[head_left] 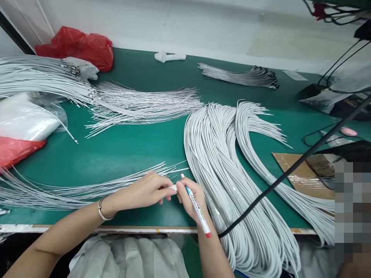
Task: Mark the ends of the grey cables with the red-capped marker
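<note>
My left hand [153,188], with a silver bangle at its wrist, has its thumb and fingers closed on a small white piece [174,187], its exact kind unclear. The fingertips of my right hand [190,197] meet it from the other side. A white and blue marker pen with red ends [198,212] lies across the right hand, held between thumb and fingers. Beneath and left of my left hand runs a bundle of thin grey-white wires [116,190]. Beside my right hand hang thick looped bundles of light grey cable [226,162] over the table's front edge.
On the green table [116,148] lie more thin wires [145,106] and a dark-ended wire bundle [240,75]. Red bags [78,46] and a clear plastic bag [29,116] are at left. A black cord [278,179] crosses in front at right, near a cardboard piece [285,160].
</note>
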Demonstrator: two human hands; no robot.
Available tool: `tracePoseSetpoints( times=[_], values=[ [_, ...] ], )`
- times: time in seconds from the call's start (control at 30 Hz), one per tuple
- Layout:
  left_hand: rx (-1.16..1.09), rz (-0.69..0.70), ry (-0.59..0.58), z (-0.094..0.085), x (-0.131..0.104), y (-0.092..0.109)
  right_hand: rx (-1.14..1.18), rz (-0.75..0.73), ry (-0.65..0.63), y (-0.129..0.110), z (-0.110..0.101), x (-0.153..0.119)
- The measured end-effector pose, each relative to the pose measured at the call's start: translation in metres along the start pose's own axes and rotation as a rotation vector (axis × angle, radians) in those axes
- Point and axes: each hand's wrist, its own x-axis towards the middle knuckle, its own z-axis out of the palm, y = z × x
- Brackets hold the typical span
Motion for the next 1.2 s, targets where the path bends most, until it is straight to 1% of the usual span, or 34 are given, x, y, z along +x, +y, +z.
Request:
tracePoseSetpoints(
  times=[0.1,0.13,0.17,0.23,0.3,0.43,0.53,0.6,0.67,0.87,0.97,1.1,1.13,1.17,1.2],
  values=[
    [-0.147,-0.065,-0.026,-0.004,0.002,0.001,-0.074,-0.082,0.183,-0.001,0.0,-0.007],
    [-0.19,-0.089,-0.037,-0.005,0.002,0.001,-0.096,-0.12,0.229,0.0,0.0,-0.011],
    [-0.223,-0.109,-0.048,-0.007,0.002,0.001,-0.113,-0.156,0.248,0.001,0.001,-0.014],
    [-0.265,-0.128,-0.069,-0.01,0.003,0.001,-0.121,-0.204,0.233,0.003,0.005,-0.019],
    [-0.284,-0.124,-0.087,-0.012,0.003,0.002,-0.089,-0.198,0.218,0.006,0.012,-0.024],
    [-0.281,-0.121,-0.107,-0.011,0.003,0.007,-0.054,-0.154,0.298,0.006,0.025,-0.029],
    [-0.265,-0.122,-0.113,-0.009,0.004,0.011,-0.108,-0.199,0.345,0.003,0.027,-0.029],
    [-0.259,-0.113,-0.115,-0.007,0.004,0.011,-0.144,-0.246,0.355,0.0,0.025,-0.029],
    [-0.256,-0.11,-0.113,-0.005,0.005,0.009,-0.157,-0.263,0.351,-0.001,0.025,-0.03],
    [-0.263,-0.085,-0.118,0.005,0.007,0.002,-0.117,-0.159,0.363,0.001,0.032,-0.041],
    [-0.227,-0.067,-0.12,0.007,0.007,0.002,-0.126,-0.139,0.344,0.001,0.029,-0.043],
    [-0.102,-0.052,-0.1,0.006,0.005,0.003,-0.171,-0.183,0.239,0.003,0.014,-0.044],
    [-0.075,-0.054,-0.111,0.007,0.005,0.002,-0.163,-0.163,0.249,0.004,0.011,-0.046],
    [-0.056,-0.057,-0.135,0.008,0.005,0.0,-0.133,-0.128,0.288,0.005,0.008,-0.048],
    [-0.047,-0.06,-0.173,0.01,0.005,-0.004,-0.08,-0.083,0.354,0.007,0.006,-0.051]
  ],
)
